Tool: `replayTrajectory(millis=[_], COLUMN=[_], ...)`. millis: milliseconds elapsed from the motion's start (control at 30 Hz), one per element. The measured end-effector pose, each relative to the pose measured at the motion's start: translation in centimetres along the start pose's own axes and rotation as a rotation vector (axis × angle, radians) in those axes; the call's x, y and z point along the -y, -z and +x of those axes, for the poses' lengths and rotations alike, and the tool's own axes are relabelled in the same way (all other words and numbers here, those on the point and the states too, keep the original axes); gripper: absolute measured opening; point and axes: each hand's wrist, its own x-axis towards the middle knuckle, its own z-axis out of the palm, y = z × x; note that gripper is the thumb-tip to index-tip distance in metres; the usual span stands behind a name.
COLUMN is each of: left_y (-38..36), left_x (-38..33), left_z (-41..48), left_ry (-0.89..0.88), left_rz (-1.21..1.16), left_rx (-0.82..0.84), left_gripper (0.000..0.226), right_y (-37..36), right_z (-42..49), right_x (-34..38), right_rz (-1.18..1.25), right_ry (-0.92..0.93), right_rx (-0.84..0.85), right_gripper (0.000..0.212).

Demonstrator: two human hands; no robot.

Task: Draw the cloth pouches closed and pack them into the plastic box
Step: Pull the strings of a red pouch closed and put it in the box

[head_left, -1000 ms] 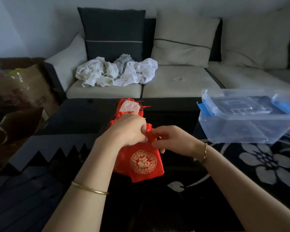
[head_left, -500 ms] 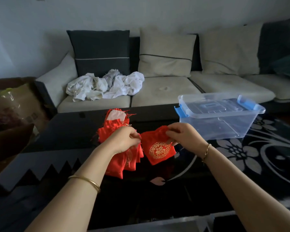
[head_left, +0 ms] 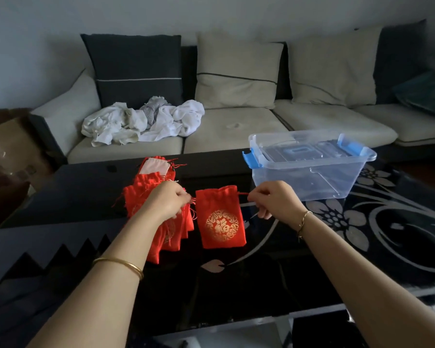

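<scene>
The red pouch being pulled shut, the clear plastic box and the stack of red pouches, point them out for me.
red pouch (head_left: 220, 223), head view, gold emblem on its front
plastic box (head_left: 309, 183), head view, clear front wall
stack of red pouches (head_left: 136, 197), head view, upper left red cloth

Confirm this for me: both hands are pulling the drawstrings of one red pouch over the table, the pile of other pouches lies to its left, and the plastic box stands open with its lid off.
Not quite. The head view shows the plastic box with its lid on. The rest holds: left hand and right hand pull the strings of the red pouch, and the pile of pouches lies to its left.
</scene>
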Motion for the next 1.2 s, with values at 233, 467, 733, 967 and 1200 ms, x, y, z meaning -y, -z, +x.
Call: replayTrajectory(millis=[233, 467, 733, 967, 1200], left_y=[0.8, 0.9, 1.4, 1.0, 1.0], left_x=[0.6, 1.2, 1.5, -0.4, -2.4], left_z=[0.6, -0.3, -1.3, -1.0, -1.0], left_ry=[0.008, 0.161, 0.495, 0.206, -0.099], left_rz=[-0.184, -0.525, -1.535, -1.613, -1.057], left_rx=[-0.185, -0.144, -0.097, -0.193, 0.003], left_gripper=[0.026, 0.038, 0.039, 0.026, 0.025], right_y=[-0.9, -1.9, -3.8, -4.1, -3.8], right_z=[-1.0, -0.7, -0.1, 0.1, 0.8], right_x=[2.1, 4.3, 4.2, 5.3, 7.8], right_rz=[0.386, 0.667, 1.096, 0.847, 0.388], right_ry=[-0.197, -0.425, -0.704, -0.391, 0.129], right_rx=[-0.085, -0.27, -0.528, -0.611, -0.39], right_gripper=[0.016, 0.023, 0.023, 0.026, 0.029])
